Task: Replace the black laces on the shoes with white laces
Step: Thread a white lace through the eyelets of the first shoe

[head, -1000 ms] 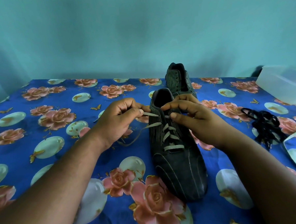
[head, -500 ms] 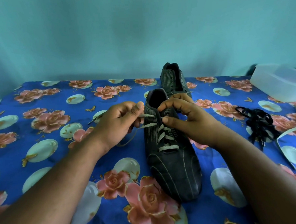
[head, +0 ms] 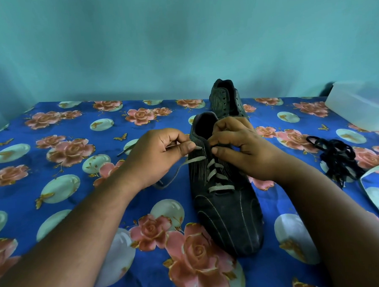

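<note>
Pinched between thumb and forefinger of the left hand [head: 160, 154] is the free end of the white lace [head: 215, 177], held taut at the outer edge of the near shoe [head: 226, 209]; this grip is closed on the lace just beside an upper eyelet. Head view, the only one: the right hand [head: 243, 149] rests on the opposite side of the shoe's throat, its fingers curled over the upper eyelets and the tongue, apparently steadying the flap; whether its grip also holds a strand cannot be told. The near shoe lies toe toward the viewer on a surface covered by a blue floral cloth [head: 81, 199]. White lace crosses the lower eyelets in several rows, while the topmost holes near the collar appear unthreaded, so this shoe is judged to be well advanced but unfinished. A second strand of the lace trails leftward over the cloth beneath the left wrist. The far shoe [head: 224, 98], behind the near one, shows bare eyelets and no lace, so it is judged still to be done. The removed black laces [head: 336, 155] lie heaped to the right, well apart from both shoes; beside them, a pale strip [head: 372, 171], possibly the other white lace, is cut off at the frame edge. A translucent box [head: 357, 103] stands at far right, partly out of frame. The right fingertips and the eyelet being worked are hidden.
</note>
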Tool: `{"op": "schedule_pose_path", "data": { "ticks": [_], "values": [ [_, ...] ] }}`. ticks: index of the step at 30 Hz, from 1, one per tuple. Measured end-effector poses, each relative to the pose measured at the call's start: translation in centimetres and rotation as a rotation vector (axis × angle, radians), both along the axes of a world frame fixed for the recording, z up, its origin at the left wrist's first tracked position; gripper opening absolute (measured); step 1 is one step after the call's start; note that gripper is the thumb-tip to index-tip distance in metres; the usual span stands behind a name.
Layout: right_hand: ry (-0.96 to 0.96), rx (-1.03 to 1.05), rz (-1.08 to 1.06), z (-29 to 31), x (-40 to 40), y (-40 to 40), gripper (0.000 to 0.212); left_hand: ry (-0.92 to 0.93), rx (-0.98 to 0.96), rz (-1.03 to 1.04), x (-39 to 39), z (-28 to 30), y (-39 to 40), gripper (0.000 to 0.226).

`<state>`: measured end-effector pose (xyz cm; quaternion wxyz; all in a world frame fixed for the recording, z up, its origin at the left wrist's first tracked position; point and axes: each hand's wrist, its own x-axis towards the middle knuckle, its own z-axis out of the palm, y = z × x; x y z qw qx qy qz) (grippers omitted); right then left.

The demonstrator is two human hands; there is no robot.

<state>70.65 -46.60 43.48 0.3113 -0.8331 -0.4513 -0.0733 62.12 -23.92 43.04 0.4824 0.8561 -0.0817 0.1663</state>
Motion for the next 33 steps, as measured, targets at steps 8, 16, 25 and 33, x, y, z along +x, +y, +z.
{"op": "schedule_pose_path", "data": {
  "ticks": [8, 16, 25, 33],
  "values": [
    [0.166, 0.024, -0.040, 0.5, -0.4, 0.4, 0.007, -0.027, 0.000, -0.041, -0.1, -0.2, -1.2, 0.030],
    [0.172, 0.092, -0.076, 0.5, -0.7, 1.1, 0.020, 0.014, 0.039, -0.037, 0.4, -0.3, -0.4, 0.011],
    [0.109, 0.152, -0.052, -0.6, -0.5, 0.8, 0.010, -0.131, 0.193, -0.008, 0.4, -0.3, 0.2, 0.022],
    [0.134, 0.072, 0.014, -0.9, -0.1, 0.0, 0.018, 0.006, 0.046, -0.065, 0.4, -0.3, 0.2, 0.009]
  ]
}}
